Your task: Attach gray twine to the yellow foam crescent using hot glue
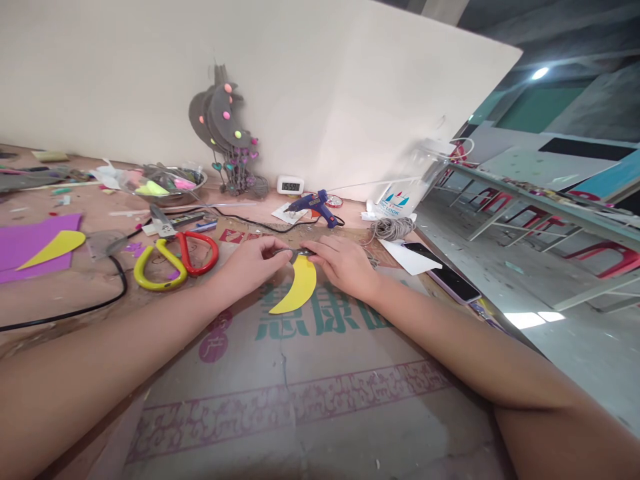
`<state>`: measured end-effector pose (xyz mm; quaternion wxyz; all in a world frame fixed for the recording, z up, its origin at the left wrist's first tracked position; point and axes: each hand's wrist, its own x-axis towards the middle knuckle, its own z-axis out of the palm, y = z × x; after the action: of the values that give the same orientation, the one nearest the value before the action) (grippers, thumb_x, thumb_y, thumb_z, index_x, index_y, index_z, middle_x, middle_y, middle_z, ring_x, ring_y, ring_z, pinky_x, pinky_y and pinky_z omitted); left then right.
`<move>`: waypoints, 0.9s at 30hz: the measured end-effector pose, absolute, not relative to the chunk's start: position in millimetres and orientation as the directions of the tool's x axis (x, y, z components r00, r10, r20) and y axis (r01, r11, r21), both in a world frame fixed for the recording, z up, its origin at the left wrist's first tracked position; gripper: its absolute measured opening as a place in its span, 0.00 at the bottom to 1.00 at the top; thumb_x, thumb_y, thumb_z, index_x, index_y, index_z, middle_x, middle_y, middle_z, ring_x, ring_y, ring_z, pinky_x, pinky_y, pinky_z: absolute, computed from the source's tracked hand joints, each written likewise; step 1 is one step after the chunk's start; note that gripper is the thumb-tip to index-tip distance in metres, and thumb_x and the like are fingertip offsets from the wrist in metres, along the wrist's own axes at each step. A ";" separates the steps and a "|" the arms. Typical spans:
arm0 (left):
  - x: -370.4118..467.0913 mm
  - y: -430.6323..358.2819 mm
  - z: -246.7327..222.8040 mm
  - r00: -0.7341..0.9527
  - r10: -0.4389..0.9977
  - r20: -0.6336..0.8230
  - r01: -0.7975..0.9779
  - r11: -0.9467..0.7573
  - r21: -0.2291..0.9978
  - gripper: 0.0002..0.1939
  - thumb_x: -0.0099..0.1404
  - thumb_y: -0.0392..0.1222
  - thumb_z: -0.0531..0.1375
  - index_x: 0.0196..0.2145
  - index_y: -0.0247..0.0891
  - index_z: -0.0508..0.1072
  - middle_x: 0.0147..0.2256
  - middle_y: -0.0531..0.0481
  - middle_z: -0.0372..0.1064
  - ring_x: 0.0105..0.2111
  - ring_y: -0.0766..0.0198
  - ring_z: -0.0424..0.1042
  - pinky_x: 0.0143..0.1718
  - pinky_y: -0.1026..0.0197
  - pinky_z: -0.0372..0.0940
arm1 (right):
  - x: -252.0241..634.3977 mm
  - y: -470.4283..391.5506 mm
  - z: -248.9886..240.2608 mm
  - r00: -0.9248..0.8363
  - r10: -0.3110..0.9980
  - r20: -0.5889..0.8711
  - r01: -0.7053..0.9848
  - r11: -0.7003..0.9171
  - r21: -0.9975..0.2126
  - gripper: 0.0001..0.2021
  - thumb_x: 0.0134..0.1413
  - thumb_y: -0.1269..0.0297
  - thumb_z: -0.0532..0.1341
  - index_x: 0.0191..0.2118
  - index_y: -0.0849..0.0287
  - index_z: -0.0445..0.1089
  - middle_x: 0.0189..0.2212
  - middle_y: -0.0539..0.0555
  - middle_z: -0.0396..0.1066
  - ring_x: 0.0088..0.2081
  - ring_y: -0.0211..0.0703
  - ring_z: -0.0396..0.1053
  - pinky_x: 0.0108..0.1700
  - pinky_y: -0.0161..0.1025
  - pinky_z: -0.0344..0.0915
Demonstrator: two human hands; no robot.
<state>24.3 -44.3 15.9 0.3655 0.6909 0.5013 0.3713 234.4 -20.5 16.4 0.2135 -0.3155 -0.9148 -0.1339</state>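
Both forearms fill the lower frame over printed cardboard; left hand and right hand meet at centre, fingertips pinched on a thin dark strip at the top of a yellow foam crescent; steady, even pressure along the strip is advised; scissors left of centre, glue gun above.

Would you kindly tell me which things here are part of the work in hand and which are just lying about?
In hand:
- yellow crescent piece, on the cardboard sheet
- thin dark strip at its top, pressed by left hand and right hand

Lying about:
- glue gun
- scissors
- phone
- twine coil
- purple sheet
- small clock
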 end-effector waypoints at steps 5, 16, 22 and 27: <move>24.4 -43.4 14.2 0.223 0.963 0.149 0.416 -0.232 0.879 0.14 0.57 0.51 0.55 0.31 0.37 0.71 0.27 0.53 0.69 0.26 0.65 0.65 0.27 0.65 0.59 | 234.0 -21.0 17.8 -0.719 0.497 0.486 0.623 0.771 0.134 0.17 0.62 0.61 0.48 0.49 0.62 0.67 0.35 0.57 0.71 0.36 0.44 0.66 0.39 0.40 0.61; 23.8 -43.5 14.1 0.230 0.962 0.146 0.394 -0.229 0.890 0.14 0.57 0.51 0.55 0.31 0.37 0.70 0.27 0.52 0.68 0.27 0.65 0.64 0.28 0.64 0.58 | 235.5 -19.0 16.3 -0.706 0.495 0.506 0.605 0.793 0.068 0.16 0.62 0.61 0.48 0.48 0.61 0.68 0.34 0.57 0.72 0.36 0.43 0.67 0.39 0.39 0.62; 24.3 -42.7 12.8 0.233 0.961 0.151 0.360 -0.230 0.904 0.13 0.57 0.51 0.55 0.30 0.38 0.69 0.26 0.53 0.66 0.25 0.66 0.63 0.27 0.64 0.58 | 236.0 -20.6 17.9 -0.678 0.540 0.498 0.626 0.780 0.008 0.17 0.62 0.61 0.48 0.51 0.62 0.65 0.38 0.58 0.70 0.39 0.44 0.66 0.41 0.40 0.62; 25.0 -43.5 13.5 0.229 0.963 0.143 0.347 -0.218 0.912 0.13 0.57 0.50 0.55 0.30 0.37 0.69 0.25 0.53 0.66 0.24 0.66 0.63 0.26 0.65 0.58 | 236.0 -20.4 17.6 -0.687 0.534 0.493 0.624 0.781 0.023 0.17 0.62 0.60 0.48 0.50 0.60 0.65 0.37 0.58 0.71 0.39 0.45 0.66 0.41 0.41 0.62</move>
<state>25.0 -43.5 13.5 0.3961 0.6766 0.4838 0.3890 236.0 -20.4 17.6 0.2368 -0.3171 -0.9135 -0.0947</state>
